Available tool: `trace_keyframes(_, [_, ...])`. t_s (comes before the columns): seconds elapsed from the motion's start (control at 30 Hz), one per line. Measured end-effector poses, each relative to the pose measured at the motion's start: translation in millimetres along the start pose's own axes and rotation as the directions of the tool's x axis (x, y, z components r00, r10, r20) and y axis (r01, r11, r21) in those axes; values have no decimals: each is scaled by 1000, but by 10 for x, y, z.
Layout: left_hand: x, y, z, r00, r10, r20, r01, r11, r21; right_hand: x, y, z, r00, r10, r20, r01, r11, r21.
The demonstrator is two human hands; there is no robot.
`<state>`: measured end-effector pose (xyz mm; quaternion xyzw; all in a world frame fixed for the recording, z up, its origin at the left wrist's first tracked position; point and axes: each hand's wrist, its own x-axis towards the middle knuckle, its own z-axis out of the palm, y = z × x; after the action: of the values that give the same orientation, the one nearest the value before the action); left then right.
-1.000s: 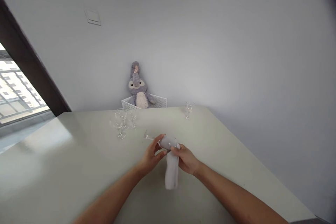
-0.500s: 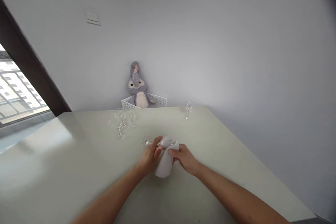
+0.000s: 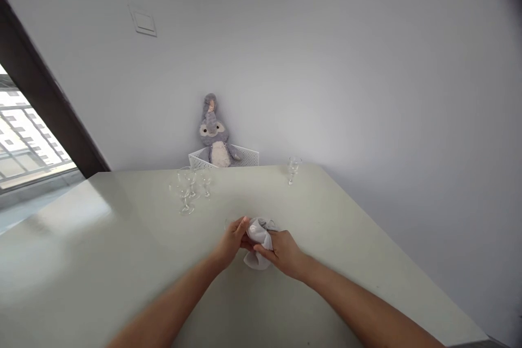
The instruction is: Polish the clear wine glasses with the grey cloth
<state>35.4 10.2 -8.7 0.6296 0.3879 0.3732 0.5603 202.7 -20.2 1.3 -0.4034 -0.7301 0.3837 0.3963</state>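
My left hand (image 3: 232, 241) grips a small stemmed glass (image 3: 244, 231), most of which is hidden between my hands. A white cloth (image 3: 258, 239) is bunched around the glass, and my right hand (image 3: 281, 253) is closed on that cloth. Both hands sit just above the pale table (image 3: 122, 250), near its middle. Three more clear stemmed glasses (image 3: 187, 187) stand in a group further back on the left. A single glass (image 3: 292, 168) stands alone at the back right.
A grey plush toy (image 3: 212, 133) sits in a white mesh basket (image 3: 248, 157) behind the table's far edge, against the white wall. A dark window frame (image 3: 44, 103) runs along the left. The table's right edge slants toward the lower right.
The cloth that hung down below my right hand has been gathered up into a ball around the glass. The glass foot that stuck out to the left is now covered by my left hand.
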Motion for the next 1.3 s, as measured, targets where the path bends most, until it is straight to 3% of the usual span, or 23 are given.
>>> trace_keyframes(0.03, [2, -7, -23, 999, 25, -28, -22, 997, 78, 15, 9, -4, 1000, 22, -19, -22, 1000, -5])
trace_keyframes(0.1, [-7, -4, -109, 967, 231, -111, -171, 904, 393, 62, 39, -19, 986, 140, -93, -128, 984, 120])
trace_keyframes(0.17, [-21, 25, -212, 859, 508, -72, -310, 625, 716, 114, 71, -39, 941, 312, -128, -250, 900, 357])
trace_keyframes(0.23, [-25, 65, -292, 763, 643, 68, -359, 333, 872, 151, 93, -56, 892, 444, -79, -322, 750, 578])
trace_keyframes(0.33, [-2, 90, -347, 725, 646, 238, -390, 100, 915, 156, 107, -58, 861, 507, 36, -360, 557, 749])
trace_keyframes(0.4, [20, 74, -368, 735, 598, 318, -423, 38, 905, 135, 114, -57, 883, 456, 114, -377, 544, 750])
trace_keyframes(0.43, [29, 61, -378, 748, 574, 333, -430, 36, 902, 122, 117, -63, 904, 402, 148, -379, 592, 711])
trace_keyframes(0.5, [38, 38, -399, 786, 529, 319, -433, 103, 896, 101, 119, -101, 945, 266, 192, -328, 772, 545])
trace_keyframes(0.57, [39, 34, -408, 838, 478, 261, -418, 255, 872, 92, 106, -179, 965, 136, 222, -198, 938, 284])
trace_keyframes(0.6, [37, 40, -408, 869, 441, 225, -397, 350, 849, 95, 92, -232, 967, 82, 240, -120, 982, 147])
trace_keyframes(0.7, [38, 81, -404, 960, 236, 153, -273, 655, 705, 125, 40, -409, 948, -48, 314, 97, 985, -143])
trace_keyframes(0.8, [54, 121, -451, 988, 25, 154, -101, 854, 510, 172, 10, -552, 945, -135, 298, 211, 948, -238])
trace_keyframes(0.9, [78, 133, -562, 997, -53, 54, 26, 911, 411, 199, 12, -622, 991, -127, 48, 134, 971, -198])
trace_keyframes(0.97, [89, 129, -631, 997, -71, -21, 73, 918, 391, 187, -11, -630, 981, -72, -182, 52, 993, -109])
trace_keyframes(1.0, [91, 126, -654, 996, -76, -40, 86, 918, 388, 170, -40, -626, 969, -56, -240, 41, 997, -70])
trace_keyframes(1.07, [86, 126, -667, 996, -87, -31, 92, 918, 385, 124, -132, -605, 983, -80, -166, 77, 997, -25])
trace_keyframes(1.13, [71, 139, -641, 993, -94, 68, 63, 930, 363, 78, -246, -577, 990, -130, 51, 129, 991, 15])
trace_keyframes(1.2, [48, 166, -593, 973, -95, 208, 23, 945, 326, 55, -336, -550, 960, -148, 237, 135, 989, 68])
trace_keyframes(1.3, [15, 206, -507, 933, -96, 347, -6, 959, 282, 64, -358, -510, 917, -166, 362, 147, 986, 81])
